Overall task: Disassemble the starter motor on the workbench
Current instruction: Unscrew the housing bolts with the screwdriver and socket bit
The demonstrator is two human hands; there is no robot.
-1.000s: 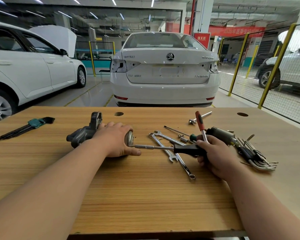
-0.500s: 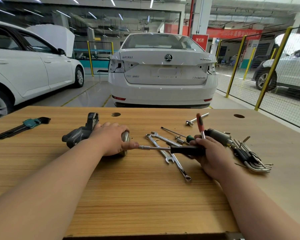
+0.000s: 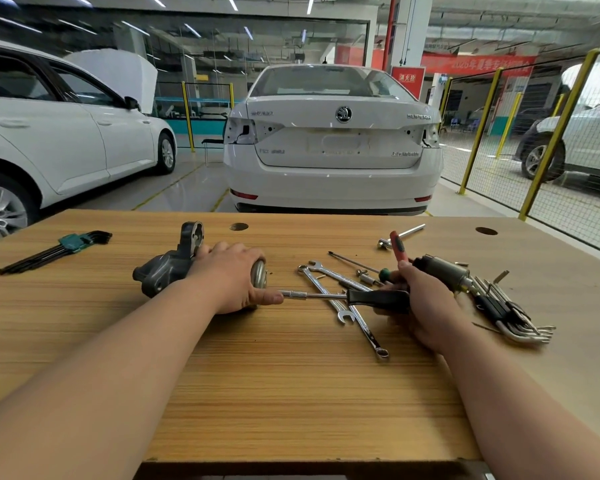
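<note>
The white car (image 3: 333, 143) fills the view at 12 o'clock, tail toward you, beyond the far edge of the worktop (image 3: 291, 393). The worktop is pale wood with a fine straight grain and two round holes near that far edge.

The starter motor (image 3: 163, 271) lies on its side at about 10 o'clock from the worktop's middle, its axis running 9 to 3. Its nose housing is dark grey cast metal, matt and lumpy, with a mounting ear standing up toward 12 o'clock. At the 3 o'clock end a round, bright metal cap shows.

Your left grip (image 3: 236, 278) is wrapped over the motor's body, hiding it, with the thumb lying against the driver's shaft. Your right grip (image 3: 426, 306) is closed round the black handle of the driver (image 3: 378, 299). The thin chrome shaft points toward 9 o'clock at the cap's lower edge. Its tip is hidden behind your thumb, so you cannot tell whether it sits on a fastener.

Just past your right grip, at 1 o'clock, lies a smooth grey metal cylinder (image 3: 444, 271). At 4 o'clock from it a fan of bent steel hex keys (image 3: 513, 317) is spread out. A second hex key set (image 3: 59, 247), black in a green holder, lies well apart at 9 o'clock. Two polished wrenches (image 3: 326, 282) cross under the driver's shaft. A red-handled screwdriver (image 3: 397, 245) rises beside your right grip.
</note>
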